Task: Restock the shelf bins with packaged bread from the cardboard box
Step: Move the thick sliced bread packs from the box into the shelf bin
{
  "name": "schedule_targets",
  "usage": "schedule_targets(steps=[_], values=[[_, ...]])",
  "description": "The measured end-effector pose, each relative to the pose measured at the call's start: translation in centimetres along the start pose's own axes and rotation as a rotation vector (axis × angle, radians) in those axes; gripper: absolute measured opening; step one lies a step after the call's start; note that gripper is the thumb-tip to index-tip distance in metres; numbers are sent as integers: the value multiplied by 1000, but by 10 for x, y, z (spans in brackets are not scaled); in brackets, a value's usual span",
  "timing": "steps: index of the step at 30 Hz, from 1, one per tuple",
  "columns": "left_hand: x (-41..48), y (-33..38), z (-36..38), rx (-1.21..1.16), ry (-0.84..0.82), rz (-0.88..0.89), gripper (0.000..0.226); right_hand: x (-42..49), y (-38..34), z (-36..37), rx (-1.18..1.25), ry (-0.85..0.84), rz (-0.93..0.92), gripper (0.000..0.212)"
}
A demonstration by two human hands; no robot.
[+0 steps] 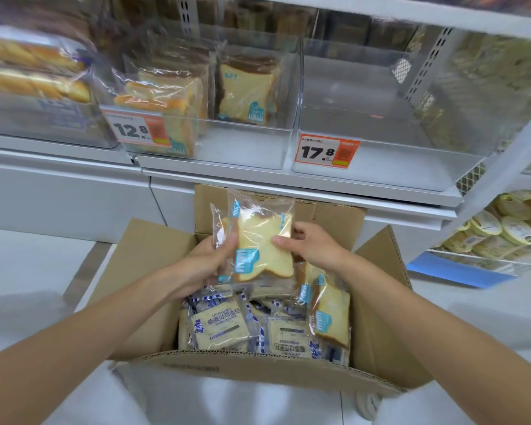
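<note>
A bag of sliced bread point(259, 240) is held at centre frame above the open cardboard box point(154, 271), pinched by the left hand point(210, 259) and right hand point(307, 243). Light, soft and slick-wrapped, it is judged best gripped gently by its edges.

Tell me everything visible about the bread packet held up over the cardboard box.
The bread packet is a clear plastic bag with light blue print, holding pale toast slices with a brown crust. It is upright, its face toward the camera, above the open cardboard box. The left hand grips its left side and the right hand pinches its right edge. A second packet seems to sit behind it on the left.
</note>
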State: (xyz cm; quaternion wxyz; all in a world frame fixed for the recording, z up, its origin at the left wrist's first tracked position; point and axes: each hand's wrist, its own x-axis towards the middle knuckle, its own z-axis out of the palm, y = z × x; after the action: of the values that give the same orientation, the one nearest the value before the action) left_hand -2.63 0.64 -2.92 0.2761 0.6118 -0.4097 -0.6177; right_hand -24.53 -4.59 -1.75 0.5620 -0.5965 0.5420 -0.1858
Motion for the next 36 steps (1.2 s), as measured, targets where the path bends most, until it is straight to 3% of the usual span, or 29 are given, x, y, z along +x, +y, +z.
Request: schedule_targets(steps=[2, 4, 5, 7, 9, 12, 16, 18, 22, 26, 28, 32, 36], values=[[-1, 7, -10, -16, 77, -43, 49, 0, -7, -12, -37, -7, -72, 23], [0, 11, -22, -38, 56, -34, 66, 0, -11, -25, -218, -23, -170, 22], [4, 11, -28, -7, 20, -3, 101, 0, -13, -28, -319, -36, -214, 26], [2, 15, -26, 156, -67, 72, 117, 0, -15, -22, -470, -50, -287, 35], [0, 18, -16, 288, -94, 101, 99, 2, -18, -8, -452, -44, -317, 42], [8, 11, -14, 286, -62, 134, 65, 4, -20, 1, -411, -39, -315, 60], [8, 23, -18, 319, -11, 265, 47, 3, -34, -8, -547, -209, -175, 111], [3, 34, -19, 319, -63, 334, 46, 6, -51, -9, -696, -151, -205, 118], [-14, 64, -41, 391, -67, 486, 62, 2, -100, -5, -847, -27, -377, 85], [-33, 113, -90, 801, 49, 605, 124, -13, -158, -11, -888, 147, -558, 63], [-37, 137, -119, 958, 198, 639, 134, -18, -188, -23, -870, 270, -623, 59], [-21, 168, -161, 976, 370, 657, 113, -7, -237, -46, -762, 521, -794, 57], [26, 191, -168, 1050, 548, 652, 66, 41, -254, -46, -1043, 625, -742, 53]])
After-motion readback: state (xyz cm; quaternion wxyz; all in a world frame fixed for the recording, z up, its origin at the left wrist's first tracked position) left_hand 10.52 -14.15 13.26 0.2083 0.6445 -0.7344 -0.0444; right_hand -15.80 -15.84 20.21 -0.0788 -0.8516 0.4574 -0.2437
